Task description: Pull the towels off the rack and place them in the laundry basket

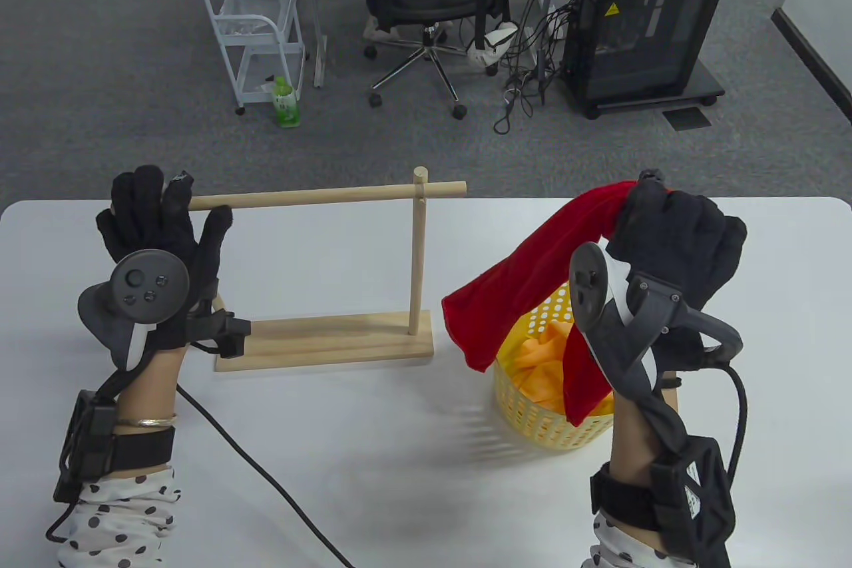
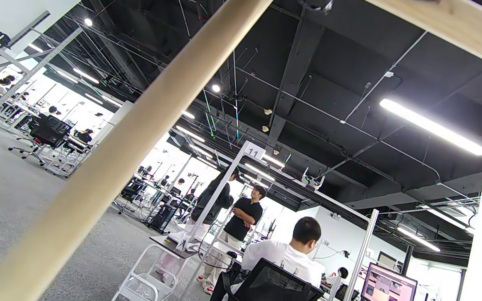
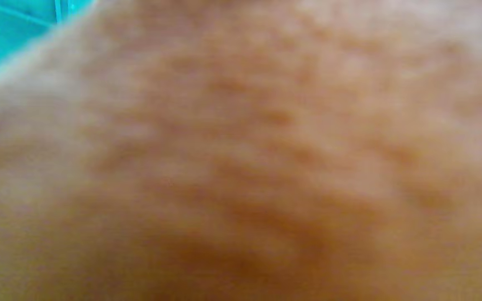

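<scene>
My right hand is bunched tight around one end of a soft red towel, which droops in a fold over the round yellow perforated basket on the white table. Crumpled orange cloth sits inside it. My left hand is spread wide, fingers straight, touching the bare end of the smooth wooden dowel rack. Right wrist view is just fuzzy blur.

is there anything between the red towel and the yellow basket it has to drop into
Nothing visible. The right hand holds the red towel directly over the yellow basket, whose open top holds only an orange towel.
</scene>
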